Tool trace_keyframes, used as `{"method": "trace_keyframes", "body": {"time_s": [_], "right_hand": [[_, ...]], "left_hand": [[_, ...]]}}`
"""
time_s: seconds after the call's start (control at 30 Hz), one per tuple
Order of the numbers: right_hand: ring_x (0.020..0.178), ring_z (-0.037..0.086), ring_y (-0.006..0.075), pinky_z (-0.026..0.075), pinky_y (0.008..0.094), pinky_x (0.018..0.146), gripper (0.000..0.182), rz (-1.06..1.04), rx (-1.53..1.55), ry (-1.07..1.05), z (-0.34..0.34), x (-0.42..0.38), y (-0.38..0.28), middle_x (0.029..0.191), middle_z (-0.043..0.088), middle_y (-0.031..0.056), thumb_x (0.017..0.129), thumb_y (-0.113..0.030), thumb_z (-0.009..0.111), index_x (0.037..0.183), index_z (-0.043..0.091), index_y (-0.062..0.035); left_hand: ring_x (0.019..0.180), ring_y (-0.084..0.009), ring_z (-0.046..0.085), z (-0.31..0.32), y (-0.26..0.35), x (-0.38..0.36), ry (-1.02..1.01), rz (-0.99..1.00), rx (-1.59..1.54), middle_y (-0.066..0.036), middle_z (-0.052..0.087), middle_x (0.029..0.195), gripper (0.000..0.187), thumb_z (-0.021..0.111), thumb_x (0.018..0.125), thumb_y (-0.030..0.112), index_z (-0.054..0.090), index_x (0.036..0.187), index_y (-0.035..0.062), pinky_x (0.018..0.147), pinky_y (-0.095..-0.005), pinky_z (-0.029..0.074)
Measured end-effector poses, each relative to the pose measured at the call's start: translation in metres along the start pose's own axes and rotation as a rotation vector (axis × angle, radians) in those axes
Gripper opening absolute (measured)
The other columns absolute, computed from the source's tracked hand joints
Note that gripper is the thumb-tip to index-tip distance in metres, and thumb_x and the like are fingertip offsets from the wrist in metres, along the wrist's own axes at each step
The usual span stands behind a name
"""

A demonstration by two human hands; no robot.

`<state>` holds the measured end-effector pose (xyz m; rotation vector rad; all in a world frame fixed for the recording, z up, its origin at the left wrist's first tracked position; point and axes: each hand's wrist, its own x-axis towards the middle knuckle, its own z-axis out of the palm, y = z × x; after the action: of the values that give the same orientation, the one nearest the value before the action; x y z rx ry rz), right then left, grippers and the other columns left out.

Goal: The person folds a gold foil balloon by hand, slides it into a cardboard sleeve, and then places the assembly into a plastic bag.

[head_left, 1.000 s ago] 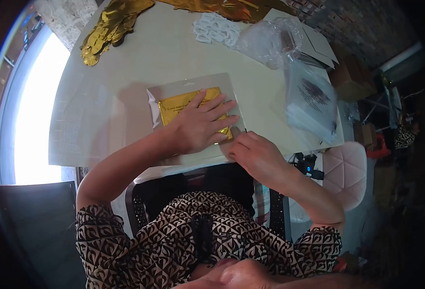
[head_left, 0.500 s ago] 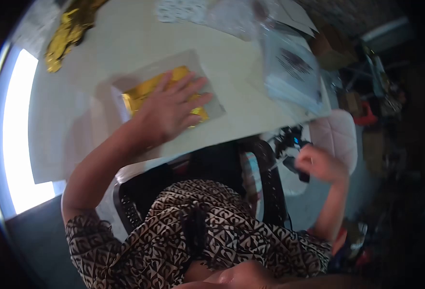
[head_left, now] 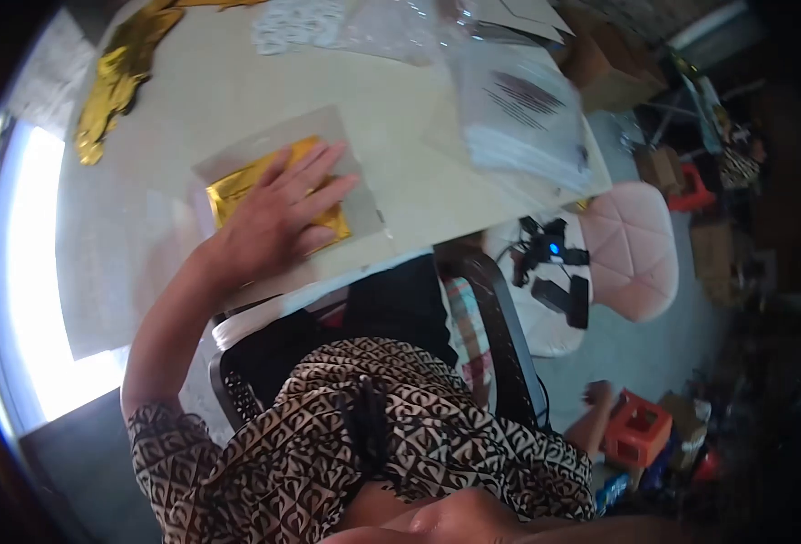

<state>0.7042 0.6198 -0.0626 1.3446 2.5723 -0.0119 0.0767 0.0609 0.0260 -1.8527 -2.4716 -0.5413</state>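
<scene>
My left hand [head_left: 269,213] lies flat over a folded gold foil piece [head_left: 228,188] on the table, its fingers stretched out and slightly apart. The foil sits in a clear plastic bag [head_left: 328,127] whose edges show around it. Down at my side, off the table, hangs my right hand [head_left: 599,393], close to an orange plastic stool [head_left: 639,428]. Its fingers are small and dark in this view.
Loose gold foil [head_left: 119,86] lies at the table's far left. White rings [head_left: 296,25] and a stack of printed clear bags [head_left: 523,113] are toward the back. A pink chair [head_left: 632,254] with a black device [head_left: 550,254] on its seat stands at the right.
My right hand has dropped from beside the pink chair down toward the orange stool. My left hand stays flat on the gold foil, while the whole view has shifted a little.
</scene>
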Motion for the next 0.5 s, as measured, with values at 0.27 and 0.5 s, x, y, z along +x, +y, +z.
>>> {"method": "trace_keyframes", "body": {"time_s": [0.27,0.5], "right_hand": [[0.098,0.062,0.0291,0.049,0.0452,0.087,0.032,-1.051,0.456,0.663,-0.149,0.032,-0.416,0.106,0.065,0.0116,0.080,-0.014,0.077,0.106,0.062,-0.0036],[0.137,0.047,0.0245,0.032,0.0461,0.117,0.056,-1.635,0.216,0.638,-0.136,0.005,-0.566,0.144,0.054,0.0044,0.086,-0.037,0.072,0.134,0.059,-0.0116]], "left_hand": [[0.142,-0.0366,0.037,-0.017,0.001,-0.004,0.027,0.101,0.023,-0.016,0.038,0.155,0.062,0.067,0.087,0.041,0.052,0.140,0.0119,0.117,-0.0583,0.023],[0.137,-0.0329,0.046,-0.052,0.004,-0.046,0.158,0.067,0.190,-0.014,0.051,0.145,0.072,0.060,0.083,0.066,0.058,0.134,0.0147,0.117,-0.0605,0.024]]}}
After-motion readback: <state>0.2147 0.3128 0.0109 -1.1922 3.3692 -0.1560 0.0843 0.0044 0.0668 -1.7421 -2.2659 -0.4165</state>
